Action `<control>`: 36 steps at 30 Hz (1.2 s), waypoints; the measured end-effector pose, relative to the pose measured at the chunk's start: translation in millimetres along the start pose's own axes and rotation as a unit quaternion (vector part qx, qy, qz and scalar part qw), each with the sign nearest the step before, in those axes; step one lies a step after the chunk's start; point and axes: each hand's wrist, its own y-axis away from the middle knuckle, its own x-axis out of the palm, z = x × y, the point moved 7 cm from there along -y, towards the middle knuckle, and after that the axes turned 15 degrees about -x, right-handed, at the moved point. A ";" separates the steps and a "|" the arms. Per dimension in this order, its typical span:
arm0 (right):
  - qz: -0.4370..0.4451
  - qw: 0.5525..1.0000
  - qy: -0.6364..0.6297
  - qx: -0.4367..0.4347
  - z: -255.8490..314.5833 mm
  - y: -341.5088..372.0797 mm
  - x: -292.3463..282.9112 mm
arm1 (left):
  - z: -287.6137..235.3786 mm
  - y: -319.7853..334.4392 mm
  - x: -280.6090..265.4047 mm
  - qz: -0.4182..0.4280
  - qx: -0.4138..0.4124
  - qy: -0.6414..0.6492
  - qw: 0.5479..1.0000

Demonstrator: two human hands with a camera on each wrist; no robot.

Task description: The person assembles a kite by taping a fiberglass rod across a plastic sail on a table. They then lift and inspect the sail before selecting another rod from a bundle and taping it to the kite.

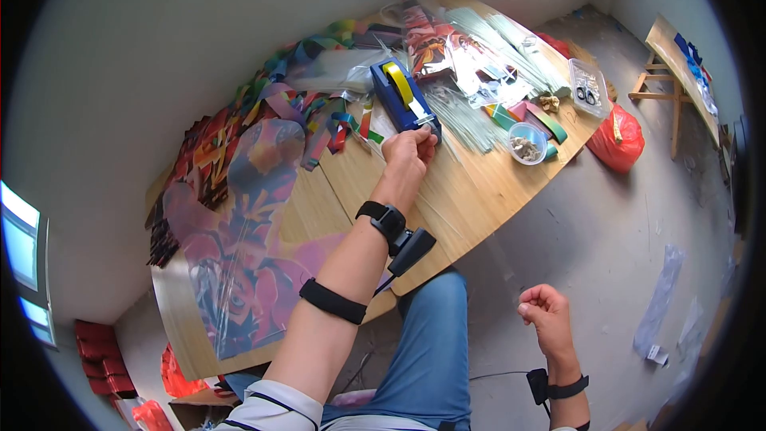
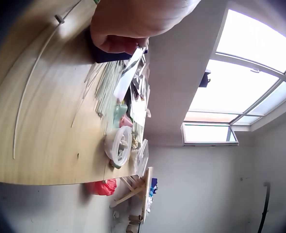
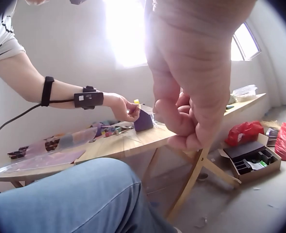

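A blue tape dispenser (image 1: 391,92) with a yellow-cored roll stands on the wooden table. At its front end, by the cutter, my left hand (image 1: 408,150) pinches the clear tape; its curled fingers touch the dispenser. In the left wrist view, a glossy pale strip of tape (image 2: 128,77) runs from beneath those fingers. My right hand (image 1: 546,315) is in the air beyond the table's front edge, thumb against curled fingers. A faint clear strip (image 1: 504,262) reaches its fingertips, in line with the dispenser. Those fingers (image 3: 184,124) hide what lies between them in the right wrist view.
Patterned film (image 1: 247,255) covers the table's left side. Colourful ribbons (image 1: 275,100) lie along the back. Bundles of pale sticks (image 1: 463,120), a round tub (image 1: 527,144) and a clear box (image 1: 588,88) are to the right. A red bag (image 1: 617,140) stands on the floor.
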 end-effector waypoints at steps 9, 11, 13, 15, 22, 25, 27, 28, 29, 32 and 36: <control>0.013 0.999 0.051 0.009 -20.4 19.6 -2.9 | 6.3 28.2 -6.9 0.128 0.007 0.028 0.991; 0.023 0.998 0.058 0.006 -18.9 22.2 1.2 | -3.1 65.1 -16.6 0.219 0.010 0.030 0.975; 0.037 0.997 0.062 -0.004 -15.5 25.8 8.0 | -18.0 102.5 -31.2 0.286 0.013 0.003 0.958; 0.052 0.996 0.068 -0.014 -9.7 29.9 17.5 | -32.3 142.1 -47.4 0.357 0.007 -0.025 0.934; 0.131 0.986 0.087 -0.048 12.0 40.0 70.7 | -70.5 273.3 -130.6 0.430 0.091 -0.036 0.897; 0.173 0.975 0.118 -0.069 16.5 43.0 96.4 | -79.9 310.8 -175.2 0.476 0.104 -0.020 0.873; 0.199 0.965 0.145 -0.088 22.1 44.7 114.3 | -87.6 328.5 -210.5 0.433 0.154 -0.030 0.887; 0.213 0.959 0.158 -0.097 24.8 45.8 123.3 | -90.2 336.0 -228.1 0.411 0.178 -0.034 0.894; 0.224 0.956 0.161 -0.099 27.6 47.3 132.5 | -93.1 342.1 -246.3 0.397 0.200 -0.026 0.895; 0.261 0.945 0.172 -0.100 34.4 51.7 161.6 | -99.5 359.0 -299.6 0.329 0.266 -0.009 0.906; 0.319 0.928 0.167 -0.095 40.6 51.3 191.9 | -96.6 379.9 -366.1 0.190 0.344 0.012 0.919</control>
